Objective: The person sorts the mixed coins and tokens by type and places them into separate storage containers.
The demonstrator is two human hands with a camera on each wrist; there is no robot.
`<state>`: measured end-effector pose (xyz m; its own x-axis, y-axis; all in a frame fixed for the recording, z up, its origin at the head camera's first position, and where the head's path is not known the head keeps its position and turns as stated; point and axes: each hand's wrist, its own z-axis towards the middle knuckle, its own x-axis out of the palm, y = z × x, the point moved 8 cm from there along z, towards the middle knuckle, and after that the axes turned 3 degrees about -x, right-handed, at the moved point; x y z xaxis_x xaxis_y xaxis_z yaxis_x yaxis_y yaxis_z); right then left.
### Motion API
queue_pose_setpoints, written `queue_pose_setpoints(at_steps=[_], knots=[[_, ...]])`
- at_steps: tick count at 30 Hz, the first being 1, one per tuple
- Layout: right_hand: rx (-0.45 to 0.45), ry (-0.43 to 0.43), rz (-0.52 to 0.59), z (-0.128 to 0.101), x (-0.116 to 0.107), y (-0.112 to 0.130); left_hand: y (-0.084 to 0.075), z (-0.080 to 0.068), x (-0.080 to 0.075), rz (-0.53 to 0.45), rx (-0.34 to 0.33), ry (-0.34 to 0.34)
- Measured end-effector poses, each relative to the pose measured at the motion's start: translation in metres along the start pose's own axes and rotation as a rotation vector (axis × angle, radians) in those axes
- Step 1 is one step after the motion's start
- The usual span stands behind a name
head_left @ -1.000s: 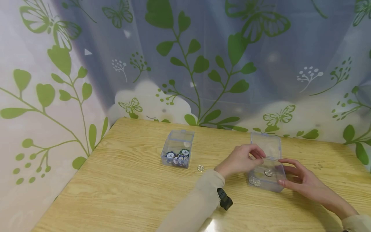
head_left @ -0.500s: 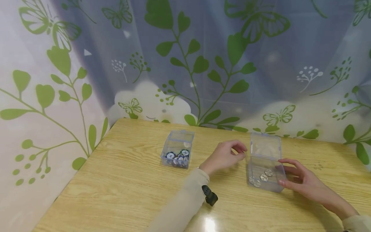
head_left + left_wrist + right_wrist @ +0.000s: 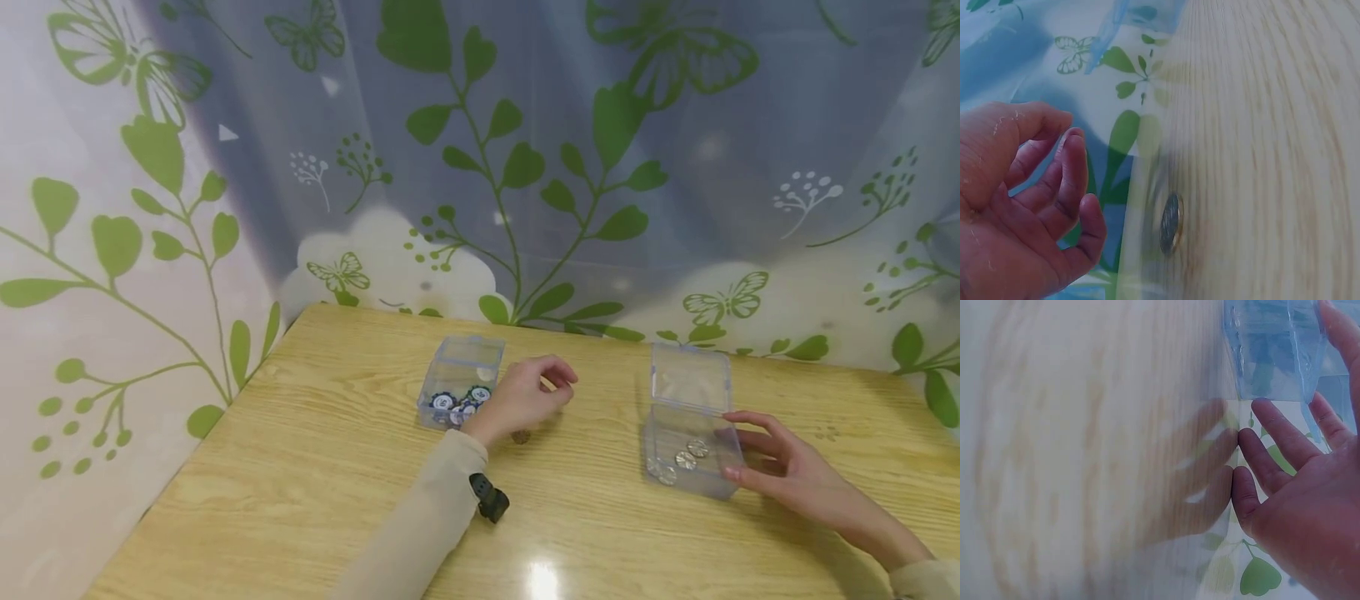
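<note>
My left hand (image 3: pixel 522 397) hovers over the table beside the left box, holding nothing, its fingers loosely bent. Just below it a coin (image 3: pixel 521 436) lies on the wood; the left wrist view shows this silvery coin (image 3: pixel 1171 225) close to the fingers (image 3: pixel 1075 175). At the right stands a clear plastic box (image 3: pixel 701 482) with its lid (image 3: pixel 690 377) raised and several silvery coins (image 3: pixel 686 460) inside. My right hand (image 3: pixel 798 475) rests against that box's right side, thumb at the front and index finger near the hinge. Its fingers (image 3: pixel 1288 434) are spread and fairly straight.
A second clear plastic box (image 3: pixel 431 414), also with its lid up, stands left of my left hand and contains blue and green poker chips (image 3: pixel 443 402). My left forearm (image 3: pixel 420 517) crosses the wooden table (image 3: pixel 300 467). A leaf-patterned curtain (image 3: pixel 555 192) hangs behind.
My left hand drew out of the right box and moved left to above the loose coin, leaving one more coin visible in that box. My right hand stayed at the box.
</note>
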<state>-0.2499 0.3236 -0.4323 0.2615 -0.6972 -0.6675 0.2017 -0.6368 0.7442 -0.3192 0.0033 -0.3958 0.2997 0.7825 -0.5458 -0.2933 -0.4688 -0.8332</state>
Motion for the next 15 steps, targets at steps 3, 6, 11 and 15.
queue_pose_setpoints(at_steps=[3,6,11,15], knots=[[-0.008,-0.008,0.002,0.0,-0.001,0.0,0.001,-0.001,-0.002,0.012,-0.01,0.015],[-0.008,-0.009,0.003,0.0,-0.001,0.0,0.003,-0.002,-0.004,0.048,-0.025,0.021],[-0.012,-0.01,-0.005,0.0,0.0,0.001,0.004,-0.009,-0.007,0.096,-0.045,0.029],[-0.018,-0.014,-0.004,0.0,-0.001,0.002,0.002,-0.023,-0.007,0.13,-0.086,0.04]])
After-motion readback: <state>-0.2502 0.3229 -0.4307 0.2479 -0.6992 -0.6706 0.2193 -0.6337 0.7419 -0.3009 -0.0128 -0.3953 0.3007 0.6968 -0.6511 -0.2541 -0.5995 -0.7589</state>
